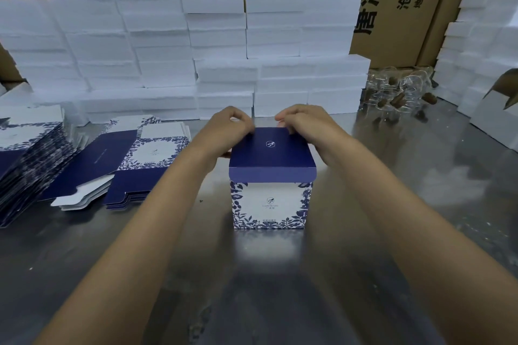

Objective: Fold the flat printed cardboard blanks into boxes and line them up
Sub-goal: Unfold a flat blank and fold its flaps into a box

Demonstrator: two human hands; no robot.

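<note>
A folded box [270,199] stands upright on the metal table [392,204], white with blue floral print and a dark blue lid panel on top. My left hand [229,124] grips the lid's far left corner with curled fingers. My right hand [302,120] pinches the lid's far right edge. The lid's front flap hangs over the front face. Flat printed blanks [126,159] lie in a spread pile to the left, and a taller stack of blanks [28,154] sits at the far left edge.
White foam blocks [196,59] are stacked in a wall across the back, and more foam [482,50] rises at the right. Clear glass items with corks [400,92] lie at the back right. Brown cartons [392,3] stand behind.
</note>
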